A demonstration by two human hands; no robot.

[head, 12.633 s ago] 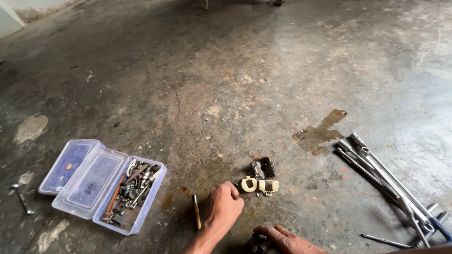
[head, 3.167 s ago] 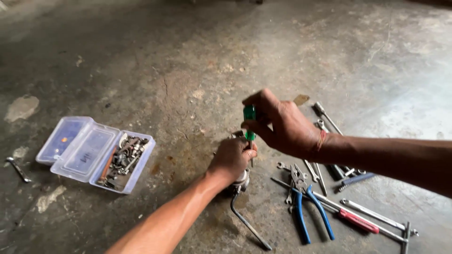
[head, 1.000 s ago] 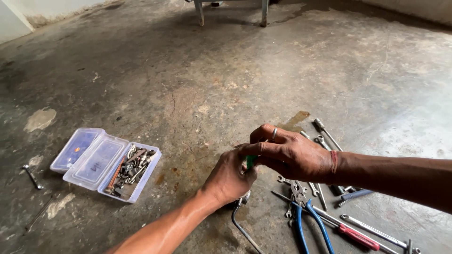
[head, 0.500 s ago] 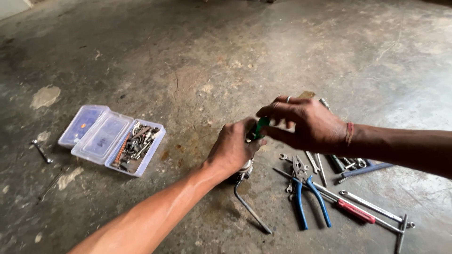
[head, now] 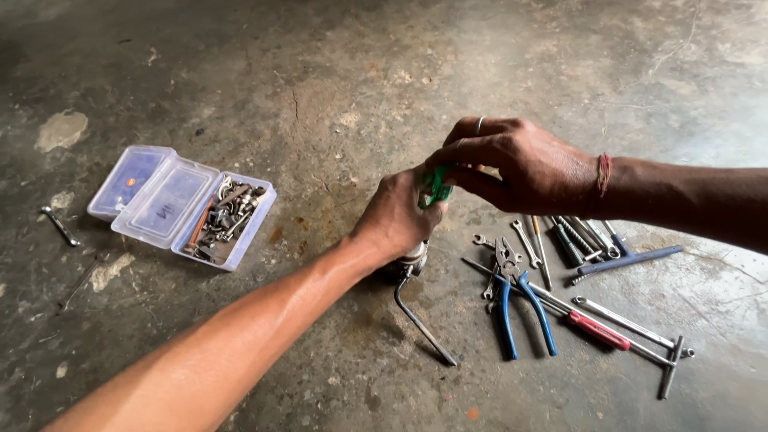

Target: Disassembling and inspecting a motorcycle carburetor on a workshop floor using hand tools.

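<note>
Two bare hands meet over a concrete floor (head: 344, 72). Right hand (head: 524, 164) pinches a green-handled screwdriver (head: 436, 186) from above; left hand (head: 396, 220) is closed round a small metal part (head: 412, 260) just below it, w/ a bent rod (head: 420, 320) sticking out. Blue-handled pliers (head: 516, 300) lie nearby, R of the part; clear parts box (head: 184, 210) well apart, to the L.

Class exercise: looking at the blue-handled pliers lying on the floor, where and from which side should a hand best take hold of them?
Grip the blue-handled pliers by their two handles, coming from above at the near end. The handles point toward the camera, slightly splayed, while the jaws lie among small wrenches.
</note>
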